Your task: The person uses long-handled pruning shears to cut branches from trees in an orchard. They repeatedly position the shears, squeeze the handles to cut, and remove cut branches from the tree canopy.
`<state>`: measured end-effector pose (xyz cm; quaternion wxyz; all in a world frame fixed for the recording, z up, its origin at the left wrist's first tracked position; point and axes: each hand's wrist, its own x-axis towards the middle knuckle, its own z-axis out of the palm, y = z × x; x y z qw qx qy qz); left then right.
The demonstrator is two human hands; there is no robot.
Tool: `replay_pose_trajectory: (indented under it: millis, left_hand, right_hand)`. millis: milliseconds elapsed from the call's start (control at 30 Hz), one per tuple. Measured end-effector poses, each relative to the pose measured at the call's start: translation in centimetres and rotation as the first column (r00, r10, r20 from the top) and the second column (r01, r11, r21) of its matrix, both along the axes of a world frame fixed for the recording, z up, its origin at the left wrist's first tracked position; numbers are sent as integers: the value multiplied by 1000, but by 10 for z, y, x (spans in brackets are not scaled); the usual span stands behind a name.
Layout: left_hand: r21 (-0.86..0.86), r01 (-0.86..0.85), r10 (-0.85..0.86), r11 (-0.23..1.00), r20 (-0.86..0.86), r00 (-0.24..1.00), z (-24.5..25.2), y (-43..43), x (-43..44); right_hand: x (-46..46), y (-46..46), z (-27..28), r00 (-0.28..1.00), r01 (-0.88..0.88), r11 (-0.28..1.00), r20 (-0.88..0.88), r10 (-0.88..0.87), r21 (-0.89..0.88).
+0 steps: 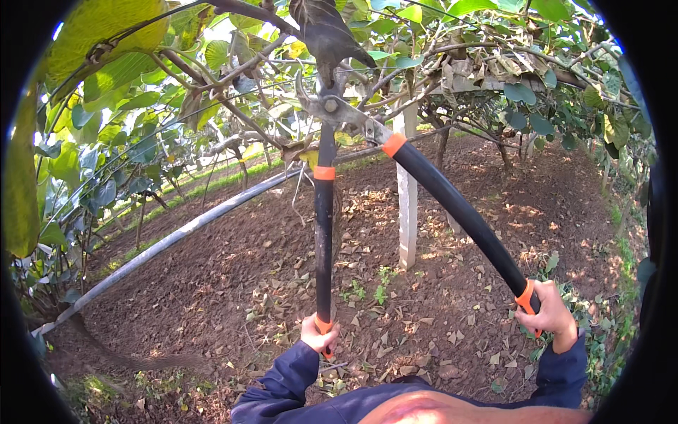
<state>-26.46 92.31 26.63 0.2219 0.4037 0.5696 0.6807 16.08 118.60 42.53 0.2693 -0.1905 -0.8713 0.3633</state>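
Note:
My left hand [320, 334] is closed around the orange-trimmed lower grip of a pair of long-handled loppers [331, 108]. The other black handle ends in my right hand [548, 312], lower right. The handles are spread wide, and the loppers' metal head is raised among the vine branches, its hooked blade parted at the upper left of the pivot bolt. A dark, curled dry leaf [331, 37] hangs in front of the top of the head. Whether a stem lies between the blades I cannot tell. Vine canes [249, 63] run close by on the left.
A grey pole [175, 238] slants from the lower left up to the vines. Behind the loppers stands a pale concrete post [407, 212]. Thin wires and leafy vines [143, 138] stretch overhead. Fallen leaves [424, 323] and small green weeds [380, 294] lie or grow on brown soil.

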Motion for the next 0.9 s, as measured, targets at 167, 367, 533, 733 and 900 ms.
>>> replay_pose_trajectory:
  millis: [167,367,533,733,900]
  left_hand:
    - [13,15,-15,1000,-36,999,50,-5,-8]
    - [80,131,-118,988,-147,982,100,-15,-5]
    - [-6,128,-127,992,-115,985,118,-27,12]
    - [-149,314,-322,938,-38,946,111,-21,32]
    - [-301,390,-413,870,-12,911,105,-34,70]
  right_hand:
    - [1,-24,50,998,60,998,25,-60,-11]
    - [-29,-54,27,948,-239,937,-269,169,-255]
    - [-52,-110,-31,947,-238,870,-303,108,-432]
    - [-88,-192,-90,879,-283,798,-478,-6,-532]
    - [-136,-240,-105,832,-250,714,-522,-187,-655]
